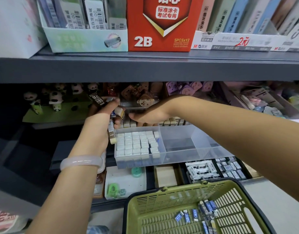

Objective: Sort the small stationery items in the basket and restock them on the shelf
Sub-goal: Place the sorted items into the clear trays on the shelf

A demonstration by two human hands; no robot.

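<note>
Under the grey shelf, left hand (101, 119) gripping brown-sleeved 2B erasers (111, 130), right hand (145, 116) fingers hidden, state unclear.

A grey upper shelf (145, 68) is capping the reach into the lower bay, leaving a low gap. White erasers (137, 143) are filling the clear tray's (162, 159) left compartment, while its right compartment is lying open. The green basket (187, 191) is blocking the near right approach.
</note>
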